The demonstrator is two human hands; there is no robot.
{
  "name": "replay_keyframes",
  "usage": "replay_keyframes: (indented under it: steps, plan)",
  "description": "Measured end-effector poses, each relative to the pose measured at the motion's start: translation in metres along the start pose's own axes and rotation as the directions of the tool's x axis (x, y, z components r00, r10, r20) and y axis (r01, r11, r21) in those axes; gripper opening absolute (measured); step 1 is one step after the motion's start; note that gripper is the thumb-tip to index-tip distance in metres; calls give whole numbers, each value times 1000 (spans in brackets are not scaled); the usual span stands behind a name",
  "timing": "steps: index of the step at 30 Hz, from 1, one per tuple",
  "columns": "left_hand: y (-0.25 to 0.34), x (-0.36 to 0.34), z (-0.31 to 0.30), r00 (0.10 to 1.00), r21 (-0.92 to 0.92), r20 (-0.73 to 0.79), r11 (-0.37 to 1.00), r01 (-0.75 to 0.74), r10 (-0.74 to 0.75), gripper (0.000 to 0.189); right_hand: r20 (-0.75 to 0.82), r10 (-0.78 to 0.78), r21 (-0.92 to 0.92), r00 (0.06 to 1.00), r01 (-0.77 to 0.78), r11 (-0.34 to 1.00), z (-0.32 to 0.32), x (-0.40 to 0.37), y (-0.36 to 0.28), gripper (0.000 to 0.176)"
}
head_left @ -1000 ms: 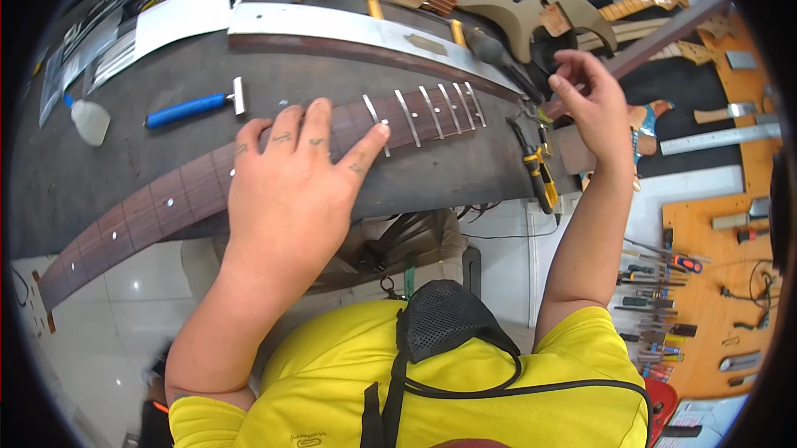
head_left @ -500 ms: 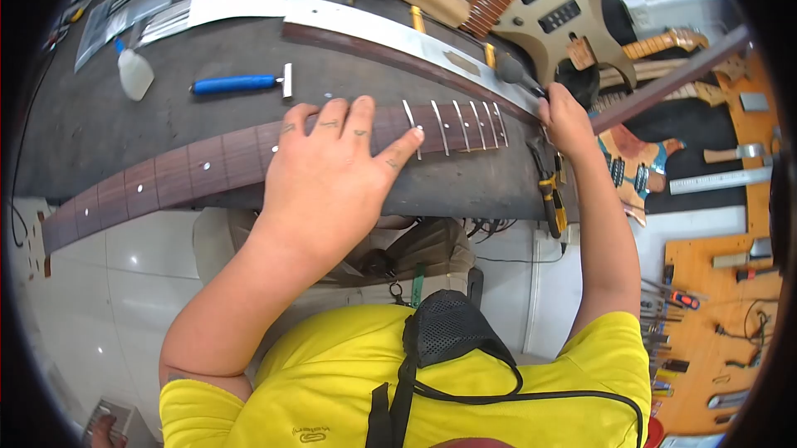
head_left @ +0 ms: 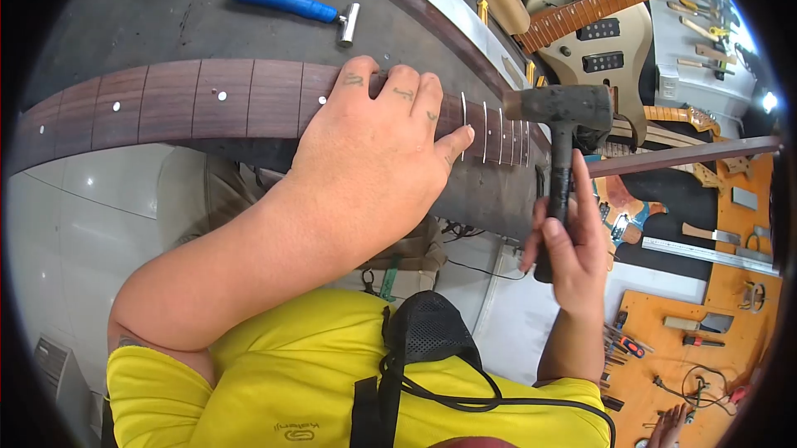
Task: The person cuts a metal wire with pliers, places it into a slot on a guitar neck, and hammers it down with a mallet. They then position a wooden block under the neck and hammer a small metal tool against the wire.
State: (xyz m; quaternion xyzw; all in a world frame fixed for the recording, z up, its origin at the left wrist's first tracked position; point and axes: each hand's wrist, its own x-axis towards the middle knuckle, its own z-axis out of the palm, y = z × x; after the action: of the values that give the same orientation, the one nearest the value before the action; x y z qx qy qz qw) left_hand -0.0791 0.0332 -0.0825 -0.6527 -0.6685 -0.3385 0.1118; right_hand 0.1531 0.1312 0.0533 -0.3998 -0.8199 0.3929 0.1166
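Note:
My left hand (head_left: 378,137) lies over a dark fretboard (head_left: 170,107) with white dot inlays, its fingers over the far edge and its thumb beside a silver fret wire (head_left: 464,128). Several fret wires sit across the fretboard's right end; the slots left of my hand hold none. My right hand (head_left: 579,253) is around the black handle of a hammer (head_left: 573,105), held upright to the right of the fretboard's end. The hammer's head is raised level with the fret wires, apart from them as far as I can tell.
A blue-handled tool (head_left: 286,1) lies behind the fretboard. A long white-topped bar (head_left: 448,9) runs diagonally past it. Guitars (head_left: 635,56) lie at the back right. Tools hang on an orange board (head_left: 664,348) at right. Another person's hand (head_left: 667,427) shows at lower right.
My right hand has brought the hammer up and nearer, from beside the white-topped bar to the fretboard's right end. My left hand stays on the fretboard. The view has shifted.

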Motion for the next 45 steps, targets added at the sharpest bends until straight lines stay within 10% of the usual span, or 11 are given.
replay_keyframes:
  steps: [8, 22, 36, 40, 45]
  plan:
    - [-1, 0, -1, 999, 28, 36, 1000, 8, -9, 35, 3, 39, -294, 999, -36, 955, 18, 2, -17, 71]
    - [-1, -2, 1, 1000, 24, 22, 1000, 11, -12, 35, -30, 3, -29, 1000, -4, 1000, 19, 8, -17, 73]
    - [-1, -2, 1, 1000, 43, 25, 999, -8, 7, 34, -180, -53, -72, 982, 40, 997, 26, 5, -18, 70]
    - [-1, 0, 1, 1000, 17, -6, 1000, -1, 1, 32, 114, 10, -291, 993, 24, 956, 14, 9, -12, 71]
    - [-2, -2, 5, 999, 30, -39, 999, -11, 12, 31, -99, -50, -242, 994, 25, 970, 22, 6, -14, 72]
